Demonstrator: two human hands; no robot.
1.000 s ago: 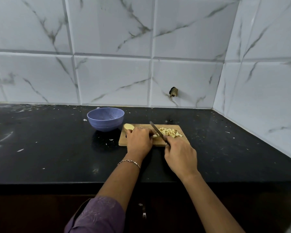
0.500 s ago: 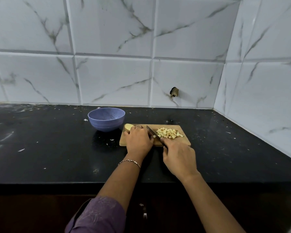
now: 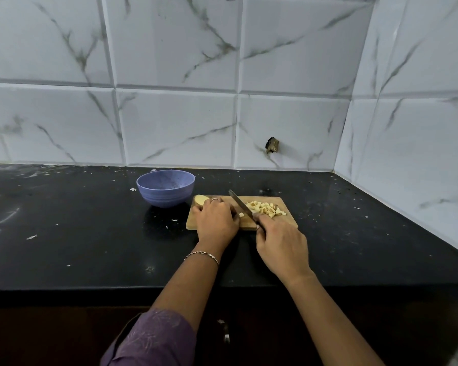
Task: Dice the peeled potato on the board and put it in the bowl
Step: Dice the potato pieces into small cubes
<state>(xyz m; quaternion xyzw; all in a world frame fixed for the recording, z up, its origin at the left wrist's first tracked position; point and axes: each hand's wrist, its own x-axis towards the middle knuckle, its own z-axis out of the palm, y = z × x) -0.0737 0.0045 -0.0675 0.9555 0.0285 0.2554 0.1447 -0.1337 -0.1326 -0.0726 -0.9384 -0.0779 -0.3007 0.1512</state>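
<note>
A small wooden board (image 3: 288, 219) lies on the black counter. My left hand (image 3: 216, 220) presses down on potato pieces on the board's left half; a pale uncut potato end (image 3: 201, 199) shows beyond my fingers. My right hand (image 3: 282, 247) grips a knife (image 3: 239, 204) whose blade slants across the board, right beside my left fingers. A heap of diced potato (image 3: 265, 208) lies on the board's right half, and one loose cube (image 3: 241, 214) sits by the blade. The blue bowl (image 3: 165, 188) stands just left of the board and looks empty.
The black counter (image 3: 77, 233) is speckled with small white scraps. White marble-look tiled walls (image 3: 169, 122) close off the back and the right side. The counter's front edge runs just under my forearms.
The knife blade has shifted slightly between cuts and its tip now points further back. My left hand stays pressed on the potato. The dice heap is unchanged.
</note>
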